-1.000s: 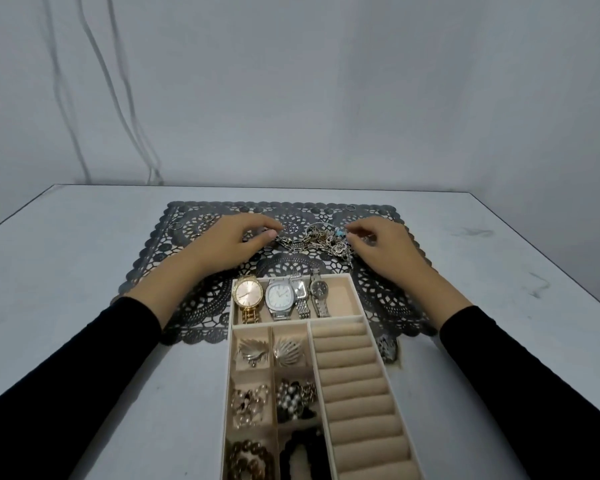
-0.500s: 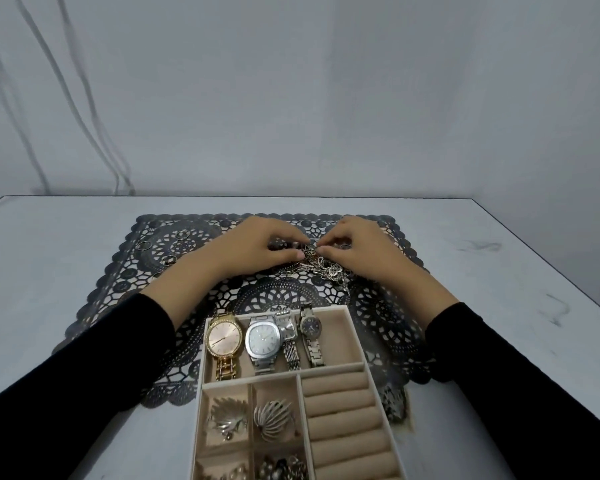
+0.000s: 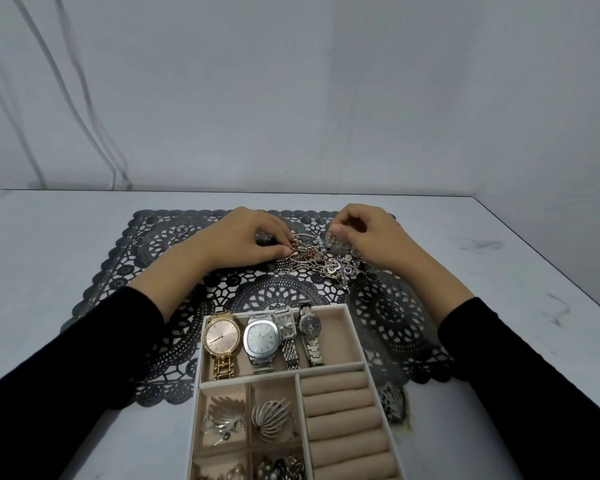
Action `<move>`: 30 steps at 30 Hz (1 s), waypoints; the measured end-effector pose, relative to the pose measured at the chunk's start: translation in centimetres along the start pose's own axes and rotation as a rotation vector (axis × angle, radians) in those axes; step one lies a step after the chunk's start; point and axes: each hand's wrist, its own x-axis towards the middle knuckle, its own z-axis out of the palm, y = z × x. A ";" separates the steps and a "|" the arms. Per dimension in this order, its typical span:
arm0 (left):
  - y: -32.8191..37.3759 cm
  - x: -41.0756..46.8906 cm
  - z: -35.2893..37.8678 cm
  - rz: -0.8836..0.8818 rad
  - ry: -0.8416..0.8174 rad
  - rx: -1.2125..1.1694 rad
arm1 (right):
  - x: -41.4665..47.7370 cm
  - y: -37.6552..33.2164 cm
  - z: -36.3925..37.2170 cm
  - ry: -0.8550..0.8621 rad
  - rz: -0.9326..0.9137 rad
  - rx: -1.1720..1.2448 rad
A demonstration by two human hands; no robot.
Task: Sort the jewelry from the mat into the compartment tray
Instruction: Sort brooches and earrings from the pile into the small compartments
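Observation:
A tangled pile of chains and rings lies on the black lace mat near its far middle. My left hand rests on the pile's left side, its thumb and fingers pinching some chain links. My right hand hovers over the pile's right side with curled fingers pinching a small piece. The beige compartment tray sits in front of the pile, holding several watches in its top section, brooches below and ring rolls at the right.
A few loose rings lie on the mat's far left corner. The mat lies on a white table against a grey wall, with cables hanging at the left. The table's right edge runs close by.
The camera has tilted, so the tray sits lower in view. My hands met over the pile, then my right hand lifted slightly and drew back to the right while pinching a piece.

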 end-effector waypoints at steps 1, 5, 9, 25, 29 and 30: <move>-0.1 0.0 -0.1 -0.009 0.006 0.000 | 0.0 -0.1 -0.1 0.002 0.001 0.023; 0.1 0.2 0.2 0.002 0.017 0.012 | 0.2 -0.3 -0.6 0.033 0.005 0.145; 1.0 0.8 0.7 0.051 -0.006 0.012 | 0.3 -0.4 -0.9 0.073 -0.003 0.202; 1.4 1.1 0.8 0.001 -0.026 0.021 | 0.2 0.1 -0.7 0.062 0.016 0.214; 1.8 0.9 0.5 -0.068 0.020 -0.118 | 0.3 0.1 -0.8 0.075 0.015 0.219; 1.8 0.9 0.4 -0.082 0.038 -0.160 | 0.3 0.1 -0.8 0.074 0.015 0.218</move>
